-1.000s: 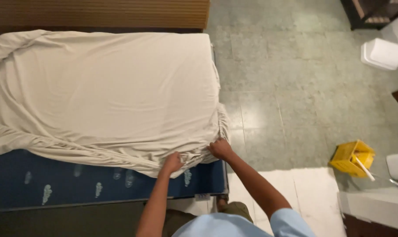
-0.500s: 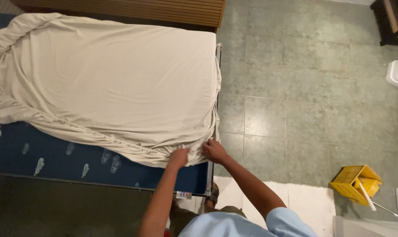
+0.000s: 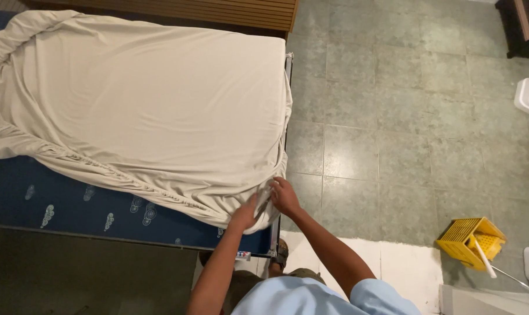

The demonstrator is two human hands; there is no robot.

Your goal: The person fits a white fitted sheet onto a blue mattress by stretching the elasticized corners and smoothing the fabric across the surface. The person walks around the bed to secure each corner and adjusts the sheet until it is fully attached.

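Across the left and middle lies one mattress (image 3: 72, 204), dark blue with a pale printed pattern, its near long edge bare as a strip running to the near right corner. One beige sheet (image 3: 142, 99), soft and stretchy-looking, covers most of the mattress; it is smooth and taut toward the right edge, bunched in long gathered folds along its near hem and rumpled at the far left. One slatted wooden headboard (image 3: 217, 11) runs along the far edge. At the near right corner of the mattress both hands meet on the sheet's gathered corner: the left hand (image 3: 244, 214) is closed on a fold of the hem, and the right hand (image 3: 285, 195), just beside it, has its fingers curled into the cloth at the corner. That corner of the sheet hangs over the mattress edge, not yet fully down its side. Right of the bed spreads a wide open floor (image 3: 404, 116) of grey-green square tiles. One yellow plastic mop bucket (image 3: 471, 239) with a white handle stands toward the near right, well apart from the bed.
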